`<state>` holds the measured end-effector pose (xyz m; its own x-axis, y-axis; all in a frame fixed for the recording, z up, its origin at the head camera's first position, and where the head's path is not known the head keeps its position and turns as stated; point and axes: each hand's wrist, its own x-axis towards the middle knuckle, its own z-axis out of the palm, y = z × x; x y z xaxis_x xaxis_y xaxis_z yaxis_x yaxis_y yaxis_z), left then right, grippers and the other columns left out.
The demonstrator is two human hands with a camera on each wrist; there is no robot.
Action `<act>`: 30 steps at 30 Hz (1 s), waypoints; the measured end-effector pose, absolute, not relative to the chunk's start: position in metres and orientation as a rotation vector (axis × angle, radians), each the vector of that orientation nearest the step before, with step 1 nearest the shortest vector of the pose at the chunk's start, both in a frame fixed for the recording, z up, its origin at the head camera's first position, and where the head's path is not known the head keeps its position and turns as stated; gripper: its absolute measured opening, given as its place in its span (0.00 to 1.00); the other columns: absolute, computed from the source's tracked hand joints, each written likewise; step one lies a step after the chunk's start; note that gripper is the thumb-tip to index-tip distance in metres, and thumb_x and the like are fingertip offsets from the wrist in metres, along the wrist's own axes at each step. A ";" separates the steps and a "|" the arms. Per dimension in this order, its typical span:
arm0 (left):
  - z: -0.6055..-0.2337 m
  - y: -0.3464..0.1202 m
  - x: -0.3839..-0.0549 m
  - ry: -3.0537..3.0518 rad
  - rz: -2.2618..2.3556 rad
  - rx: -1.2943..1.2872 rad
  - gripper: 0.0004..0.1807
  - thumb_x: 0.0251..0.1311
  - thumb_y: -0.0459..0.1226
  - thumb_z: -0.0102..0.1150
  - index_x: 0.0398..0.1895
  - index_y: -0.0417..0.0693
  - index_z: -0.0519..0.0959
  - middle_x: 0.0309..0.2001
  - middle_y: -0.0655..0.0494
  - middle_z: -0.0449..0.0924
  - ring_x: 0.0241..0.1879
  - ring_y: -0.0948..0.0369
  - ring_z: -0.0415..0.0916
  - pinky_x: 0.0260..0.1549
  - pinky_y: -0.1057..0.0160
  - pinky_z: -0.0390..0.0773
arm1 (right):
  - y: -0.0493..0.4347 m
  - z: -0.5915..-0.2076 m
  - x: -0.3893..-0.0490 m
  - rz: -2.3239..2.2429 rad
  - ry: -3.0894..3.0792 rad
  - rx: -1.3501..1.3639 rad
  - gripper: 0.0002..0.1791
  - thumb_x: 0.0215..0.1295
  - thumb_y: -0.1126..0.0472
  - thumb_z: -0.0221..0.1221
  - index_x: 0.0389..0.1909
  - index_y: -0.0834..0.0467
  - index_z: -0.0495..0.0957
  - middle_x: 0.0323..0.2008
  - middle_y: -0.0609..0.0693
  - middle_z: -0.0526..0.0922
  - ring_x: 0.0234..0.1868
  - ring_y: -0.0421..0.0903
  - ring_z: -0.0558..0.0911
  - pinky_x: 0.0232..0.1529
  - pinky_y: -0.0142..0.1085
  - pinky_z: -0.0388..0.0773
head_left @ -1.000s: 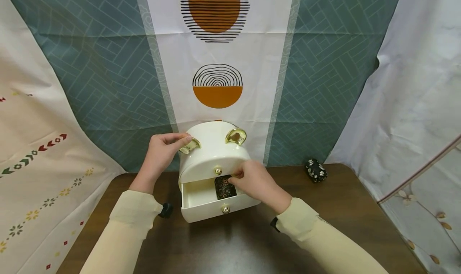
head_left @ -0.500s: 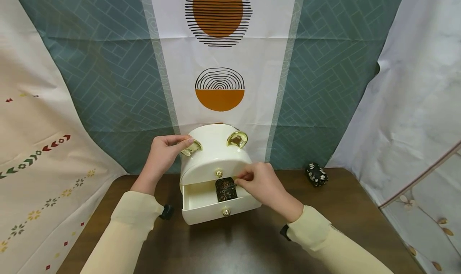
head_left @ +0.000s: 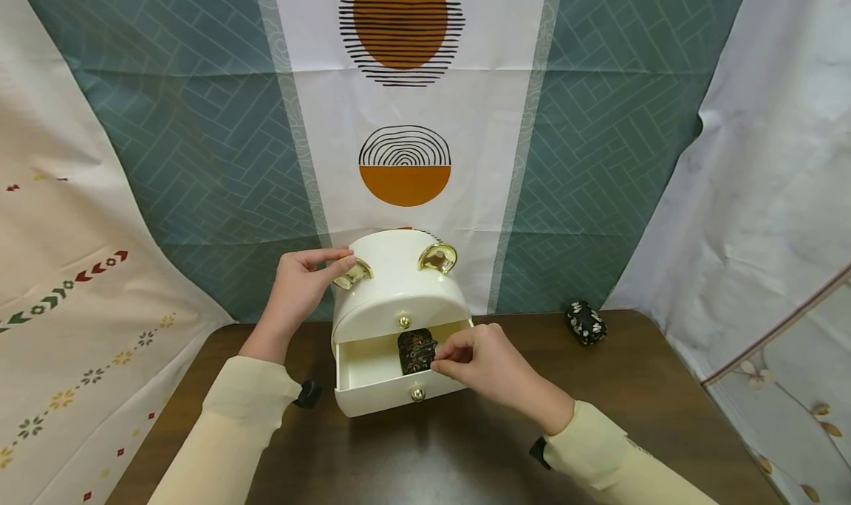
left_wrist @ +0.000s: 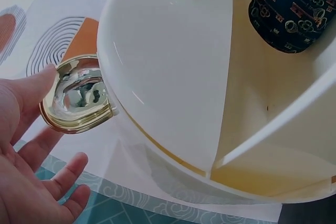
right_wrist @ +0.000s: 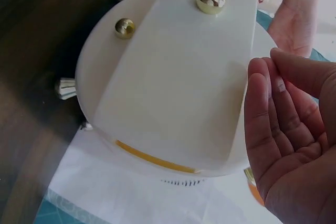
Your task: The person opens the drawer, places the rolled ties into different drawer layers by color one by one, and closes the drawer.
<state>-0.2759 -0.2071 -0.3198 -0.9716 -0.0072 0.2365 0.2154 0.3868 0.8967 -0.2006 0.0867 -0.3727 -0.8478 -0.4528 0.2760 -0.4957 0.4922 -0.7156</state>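
Note:
My left hand pinches the left gold ear of a glossy white cabinet between thumb and fingers; the other fingers stand loose. The cabinet's lower drawer is pulled out. In it lies a small black patterned pouch, with a thin dark strip sticking up at its right side. My right hand is at the drawer's right front, fingers bent and thumb near the fingertips, right at the drawer's rim beside the pouch. Whether something thin is between its fingertips I cannot tell.
A second small black pouch with white flowers lies at the back right of the dark wooden table. The cabinet's right gold ear and a gold knob show. Fabric hangs behind and at both sides.
My right hand has drawn back from the drawer's inside toward its front rim, along the pouch's right side. The dark strip on the pouch shows more. The left hand stays on the ear.

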 end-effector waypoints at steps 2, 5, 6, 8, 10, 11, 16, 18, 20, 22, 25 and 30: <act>-0.320 -0.207 -0.275 -2.433 -1.637 -0.185 0.26 0.48 0.56 0.66 0.47 0.50 0.83 0.53 0.58 0.81 0.61 0.62 0.68 0.60 0.51 0.69 | 0.086 -0.375 -0.199 1.332 -2.664 0.867 0.03 0.53 0.56 0.68 0.24 0.45 0.84 0.21 0.34 0.82 0.22 0.32 0.79 0.24 0.30 0.78; -0.317 -0.206 -0.273 -2.429 -1.664 -0.180 0.25 0.49 0.54 0.67 0.46 0.50 0.84 0.53 0.57 0.80 0.61 0.61 0.68 0.60 0.52 0.69 | 0.085 -0.378 -0.197 1.347 -2.659 0.886 0.03 0.54 0.56 0.68 0.24 0.45 0.84 0.22 0.35 0.82 0.22 0.32 0.79 0.24 0.30 0.78; -0.315 -0.205 -0.271 -2.430 -1.675 -0.177 0.24 0.49 0.53 0.67 0.46 0.50 0.84 0.53 0.56 0.80 0.61 0.61 0.68 0.61 0.51 0.68 | 0.085 -0.379 -0.196 1.347 -2.660 0.891 0.03 0.54 0.57 0.67 0.24 0.46 0.84 0.22 0.35 0.82 0.22 0.32 0.79 0.24 0.30 0.78; -0.309 -0.204 -0.267 -2.434 -1.693 -0.174 0.23 0.51 0.52 0.67 0.46 0.48 0.84 0.54 0.55 0.80 0.62 0.60 0.68 0.61 0.50 0.68 | 0.084 -0.379 -0.195 1.336 -2.669 0.893 0.03 0.54 0.56 0.67 0.24 0.46 0.84 0.22 0.35 0.83 0.21 0.32 0.79 0.24 0.29 0.78; -0.304 -0.202 -0.263 -2.446 -1.697 -0.172 0.23 0.52 0.50 0.66 0.47 0.47 0.83 0.55 0.54 0.79 0.63 0.58 0.67 0.62 0.50 0.67 | 0.084 -0.380 -0.194 1.317 -2.683 0.894 0.03 0.55 0.56 0.67 0.24 0.46 0.85 0.21 0.37 0.83 0.21 0.32 0.79 0.23 0.29 0.78; -0.301 -0.201 -0.262 -2.451 -1.698 -0.170 0.22 0.53 0.49 0.66 0.47 0.46 0.83 0.55 0.54 0.79 0.63 0.58 0.67 0.62 0.49 0.67 | 0.084 -0.380 -0.194 1.305 -2.687 0.897 0.03 0.55 0.56 0.67 0.24 0.47 0.85 0.21 0.38 0.84 0.21 0.32 0.79 0.23 0.29 0.77; -0.301 -0.201 -0.262 -2.471 -1.699 -0.155 0.22 0.54 0.49 0.65 0.48 0.46 0.82 0.55 0.53 0.79 0.63 0.58 0.67 0.62 0.49 0.66 | 0.083 -0.380 -0.193 1.240 -2.709 0.917 0.03 0.55 0.55 0.67 0.25 0.48 0.85 0.21 0.37 0.84 0.21 0.31 0.77 0.23 0.28 0.76; -0.305 -0.203 -0.266 -2.471 -1.699 -0.151 0.23 0.52 0.50 0.66 0.48 0.48 0.83 0.55 0.54 0.79 0.63 0.59 0.67 0.62 0.50 0.66 | 0.083 -0.380 -0.193 1.200 -2.724 0.931 0.03 0.55 0.55 0.67 0.25 0.47 0.86 0.21 0.34 0.83 0.21 0.30 0.76 0.23 0.27 0.75; -0.310 -0.205 -0.271 -2.469 -1.694 -0.151 0.23 0.51 0.52 0.66 0.47 0.50 0.83 0.54 0.56 0.80 0.62 0.59 0.67 0.62 0.50 0.67 | 0.082 -0.380 -0.193 1.174 -2.742 0.953 0.03 0.55 0.55 0.66 0.27 0.48 0.86 0.22 0.33 0.83 0.21 0.30 0.76 0.22 0.27 0.75; -0.315 -0.207 -0.275 -2.464 -1.689 -0.151 0.24 0.49 0.54 0.67 0.47 0.52 0.84 0.54 0.57 0.80 0.61 0.60 0.68 0.61 0.50 0.67 | 0.082 -0.382 -0.193 1.152 -2.758 0.985 0.03 0.56 0.55 0.66 0.28 0.48 0.87 0.23 0.32 0.83 0.22 0.29 0.75 0.23 0.26 0.74; -0.318 -0.208 -0.277 -2.457 -1.676 -0.153 0.24 0.48 0.55 0.67 0.46 0.53 0.84 0.53 0.57 0.80 0.60 0.60 0.69 0.60 0.51 0.68 | 0.082 -0.384 -0.194 1.149 -2.782 1.033 0.04 0.57 0.54 0.65 0.31 0.47 0.87 0.25 0.33 0.84 0.23 0.29 0.74 0.24 0.25 0.73; -0.318 -0.207 -0.276 -2.453 -1.666 -0.156 0.25 0.47 0.56 0.67 0.45 0.53 0.84 0.51 0.58 0.81 0.59 0.61 0.69 0.60 0.51 0.68 | 0.081 -0.386 -0.195 1.168 -2.807 1.100 0.06 0.59 0.55 0.64 0.35 0.47 0.87 0.28 0.34 0.85 0.25 0.29 0.74 0.27 0.24 0.73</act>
